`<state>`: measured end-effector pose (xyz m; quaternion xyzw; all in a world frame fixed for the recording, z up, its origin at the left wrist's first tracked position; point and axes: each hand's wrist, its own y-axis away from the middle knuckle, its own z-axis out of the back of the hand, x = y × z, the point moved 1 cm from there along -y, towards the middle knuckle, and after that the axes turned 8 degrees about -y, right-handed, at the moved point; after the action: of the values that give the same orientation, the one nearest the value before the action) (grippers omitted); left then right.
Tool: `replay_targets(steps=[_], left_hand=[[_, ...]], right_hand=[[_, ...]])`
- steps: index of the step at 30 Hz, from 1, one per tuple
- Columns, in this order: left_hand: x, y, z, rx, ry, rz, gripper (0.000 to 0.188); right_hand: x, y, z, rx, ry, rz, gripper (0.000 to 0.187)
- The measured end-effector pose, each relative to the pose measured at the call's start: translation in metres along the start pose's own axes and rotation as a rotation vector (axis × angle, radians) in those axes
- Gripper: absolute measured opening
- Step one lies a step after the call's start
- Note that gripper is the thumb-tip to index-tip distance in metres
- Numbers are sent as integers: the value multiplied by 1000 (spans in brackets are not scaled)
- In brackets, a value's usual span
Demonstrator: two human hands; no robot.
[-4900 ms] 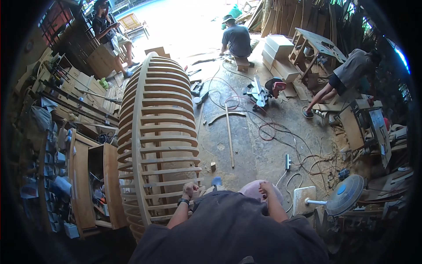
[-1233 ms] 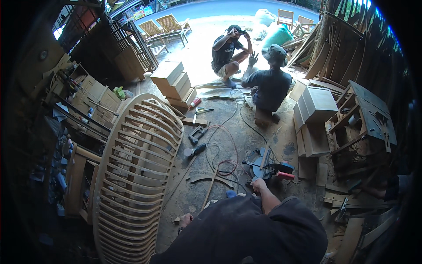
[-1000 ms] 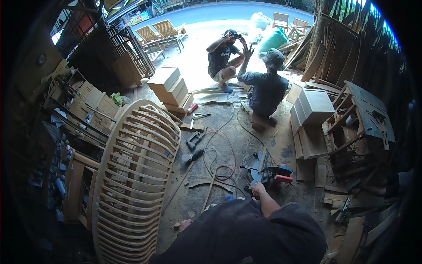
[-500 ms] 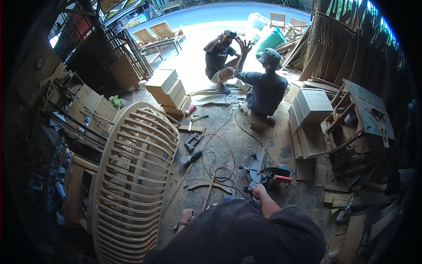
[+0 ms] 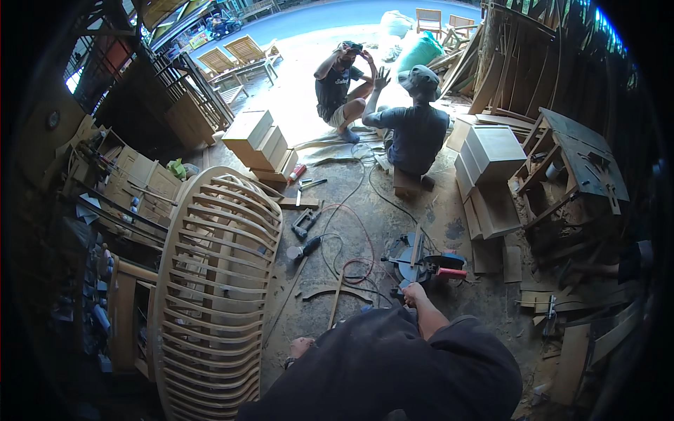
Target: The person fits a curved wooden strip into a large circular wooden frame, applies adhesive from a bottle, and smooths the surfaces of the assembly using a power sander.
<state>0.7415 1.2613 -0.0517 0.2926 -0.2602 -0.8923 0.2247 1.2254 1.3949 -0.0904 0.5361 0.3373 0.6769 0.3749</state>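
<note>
My right hand (image 5: 415, 294) is closed at the near side of a mitre saw (image 5: 406, 268), by the front of its round table. What its fingers hold is hidden. The saw has a red handle (image 5: 451, 273), and a narrow wooden strip (image 5: 417, 244) lies across its table. On the left, my left hand (image 5: 302, 346) hangs low beside my dark shirt, partly covered by it, and its fingers do not show clearly. Nearest to it are a thin wooden stick (image 5: 337, 302) and a curved wooden piece (image 5: 335, 292) on the floor.
A large slatted oval wooden frame (image 5: 160, 316) stands at left. An angle grinder (image 5: 306, 248), a black tool (image 5: 305, 223) and a red hose (image 5: 371, 242) lie ahead. Beyond, two people (image 5: 415, 137) face each other. Stacked drawer boxes (image 5: 500, 156) and a worktable (image 5: 579, 158) are at right.
My left hand has dropped back, closer to my body. The right hand stays at the saw. My view has shifted slightly, and the nearer person's raised hand is less spread.
</note>
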Motion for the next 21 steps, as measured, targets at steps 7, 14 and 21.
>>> replay_targets(steps=[7, 14, 21], left_hand=[[14, -4, -12, -1, -454, -388, 27], [11, -9, -26, 10, -555, -390, 27], [17, -13, -30, 10, -621, -405, 28]], right_hand=[[2, -6, -11, -37, 93, 97, 37], [-16, -42, 6, 42, -53, 31, 37], [-20, -41, 4, 36, -92, 10, 34]])
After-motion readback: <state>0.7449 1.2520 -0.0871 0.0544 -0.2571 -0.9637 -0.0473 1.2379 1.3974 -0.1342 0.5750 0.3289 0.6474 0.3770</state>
